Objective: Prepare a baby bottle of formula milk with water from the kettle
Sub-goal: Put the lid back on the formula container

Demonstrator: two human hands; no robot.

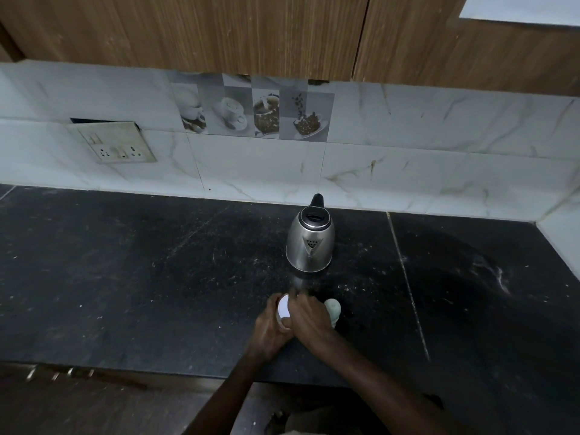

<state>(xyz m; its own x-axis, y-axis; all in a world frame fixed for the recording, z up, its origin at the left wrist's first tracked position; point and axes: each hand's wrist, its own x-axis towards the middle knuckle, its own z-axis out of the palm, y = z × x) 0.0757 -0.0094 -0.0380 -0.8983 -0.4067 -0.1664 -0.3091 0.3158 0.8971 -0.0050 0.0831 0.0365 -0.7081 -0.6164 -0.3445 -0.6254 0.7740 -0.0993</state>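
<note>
A steel kettle point(310, 244) with a black lid and handle stands on the black counter point(141, 277), spout facing me. Just in front of it, my left hand point(270, 328) wraps around a small round container with a white top point(283, 307). My right hand point(309, 315) lies over that top, fingers on its rim, hiding much of it. A pale green baby bottle point(333, 309) stands upright right beside my right hand, partly hidden behind it.
A tiled backsplash runs behind the counter, with a socket plate point(116, 142) at the left and wooden cabinets above. A side wall point(561, 233) closes the counter at the right. The counter's front edge point(157, 368) is near me.
</note>
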